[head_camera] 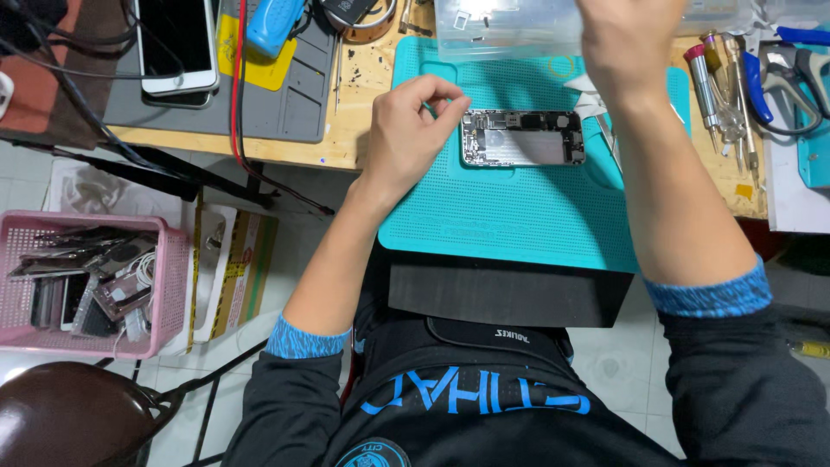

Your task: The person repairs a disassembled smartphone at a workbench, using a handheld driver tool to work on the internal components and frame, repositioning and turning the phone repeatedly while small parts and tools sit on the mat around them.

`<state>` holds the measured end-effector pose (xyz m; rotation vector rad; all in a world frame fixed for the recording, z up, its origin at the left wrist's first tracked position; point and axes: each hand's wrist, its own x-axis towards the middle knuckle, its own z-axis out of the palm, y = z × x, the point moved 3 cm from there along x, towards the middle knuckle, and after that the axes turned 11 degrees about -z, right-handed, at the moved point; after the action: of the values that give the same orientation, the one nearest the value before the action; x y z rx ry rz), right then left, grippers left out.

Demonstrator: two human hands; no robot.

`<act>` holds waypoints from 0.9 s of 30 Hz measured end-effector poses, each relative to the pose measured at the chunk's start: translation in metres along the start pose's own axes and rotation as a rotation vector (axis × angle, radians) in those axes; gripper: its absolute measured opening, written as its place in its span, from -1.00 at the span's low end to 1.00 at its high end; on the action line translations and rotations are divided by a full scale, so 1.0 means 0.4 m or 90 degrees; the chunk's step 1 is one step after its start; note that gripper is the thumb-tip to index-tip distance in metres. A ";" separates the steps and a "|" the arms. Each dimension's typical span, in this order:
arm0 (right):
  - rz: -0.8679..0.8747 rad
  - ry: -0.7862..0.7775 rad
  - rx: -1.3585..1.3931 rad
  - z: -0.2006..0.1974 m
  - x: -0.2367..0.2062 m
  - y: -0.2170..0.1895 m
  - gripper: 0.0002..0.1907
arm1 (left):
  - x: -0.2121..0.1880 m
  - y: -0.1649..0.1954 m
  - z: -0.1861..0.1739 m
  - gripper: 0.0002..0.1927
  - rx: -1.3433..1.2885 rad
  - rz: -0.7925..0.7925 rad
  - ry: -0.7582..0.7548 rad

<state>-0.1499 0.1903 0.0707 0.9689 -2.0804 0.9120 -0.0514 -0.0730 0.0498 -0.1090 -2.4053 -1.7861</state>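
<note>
Nearest the camera, both forearms come out of dark sleeves with blue cuffs and reach over the black front edge of the bench. Just past that edge lies the teal dotted silicone work mat [510, 216], and on it, flat and square to the bench, sits the opened smartphone body with its bare circuit boards and metal shields [523, 137].

The left hand [411, 130] hovers just beside the phone's left end, thumb and forefinger pinched together, the other fingers curled. Whether something tiny sits in that pinch cannot be told; it is too small to see. Judging from the pose, this is fine picking work, and it goes best with the wrist braced low on the mat and the pinch kept over the mat, so anything dropped lands on the dots.

Farther off, the right hand [627, 39] is raised and blurred at the clear plastic parts box [510, 26] along the mat's far edge; its grip cannot be made out. To the right lies a row of slim metal precision screwdrivers [722, 86]. Far left, a white smartphone [177, 43] rests face up on a grey mat.
</note>
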 end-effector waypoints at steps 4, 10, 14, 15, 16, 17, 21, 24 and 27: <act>0.149 0.110 0.476 -0.054 0.045 -0.177 -0.97 | -0.013 0.047 0.004 -0.83 -0.085 0.088 0.045; 0.217 0.118 0.516 -0.116 0.063 -0.348 -0.91 | -0.052 0.122 0.027 -0.75 -0.206 0.111 0.001; 0.220 0.139 0.576 -0.133 0.031 -0.368 -0.87 | -0.076 0.144 0.047 -0.81 -0.290 0.042 -0.048; 0.215 0.137 0.583 -0.138 0.024 -0.369 -0.87 | -0.083 0.147 0.048 -0.83 -0.290 0.041 -0.046; 0.211 0.136 0.591 -0.142 0.016 -0.369 -0.87 | -0.089 0.149 0.050 -0.86 -0.290 0.040 -0.044; 0.197 0.132 0.589 -0.145 0.011 -0.370 -0.87 | -0.095 0.151 0.054 -0.87 -0.284 0.026 -0.044; 0.194 0.148 0.592 -0.156 -0.013 -0.376 -0.85 | -0.112 0.164 0.065 -0.92 -0.258 0.009 -0.040; 0.226 0.170 0.591 -0.167 -0.033 -0.381 -0.84 | -0.123 0.183 0.072 -0.94 -0.233 0.029 -0.029; 0.190 0.150 0.530 -0.185 -0.051 -0.393 -0.86 | -0.141 0.208 0.074 -0.95 -0.147 0.087 0.012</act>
<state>0.0089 0.1809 0.1435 0.8737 -1.6584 2.0326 0.0140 -0.0189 0.1113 -0.2724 -2.1141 -1.9830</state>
